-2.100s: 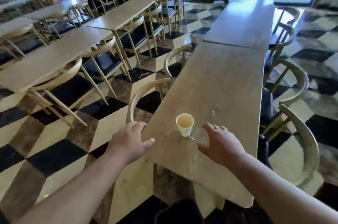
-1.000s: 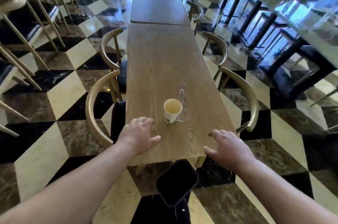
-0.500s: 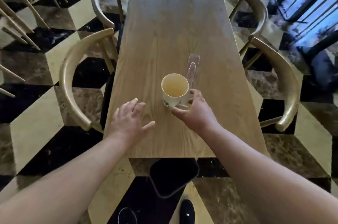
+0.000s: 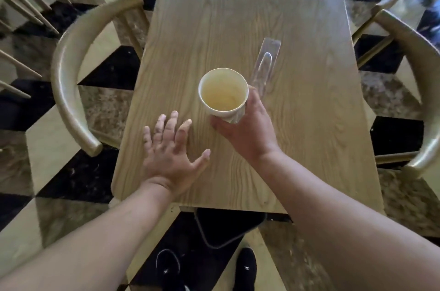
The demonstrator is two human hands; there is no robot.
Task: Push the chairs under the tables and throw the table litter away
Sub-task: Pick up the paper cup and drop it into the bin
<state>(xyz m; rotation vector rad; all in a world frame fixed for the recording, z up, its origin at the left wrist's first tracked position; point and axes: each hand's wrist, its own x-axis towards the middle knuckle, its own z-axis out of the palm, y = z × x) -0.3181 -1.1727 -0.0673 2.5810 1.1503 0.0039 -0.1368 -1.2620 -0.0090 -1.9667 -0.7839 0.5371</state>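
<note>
Cup (image 4: 222, 93), a paper one with a yellowish inside, sits in our right hand (image 4: 247, 131), whose fingers wrap its crumpled lower wall near the end of the table (image 4: 214, 17); we cannot tell whether its base touches the wood. Just beyond the cup lies a clear wrapper (image 4: 265, 62), flat on the tabletop, its near end hidden behind our right hand. Our left hand (image 4: 170, 150) rests palm down on the table beside the cup, fingers spread and gripping nothing. One chair (image 4: 69, 71) curves at the table's left edge, another chair (image 4: 419, 86) at its right. Below the table's end we see our shoes (image 4: 167, 269) on the checkered floor (image 4: 47, 148).
</note>
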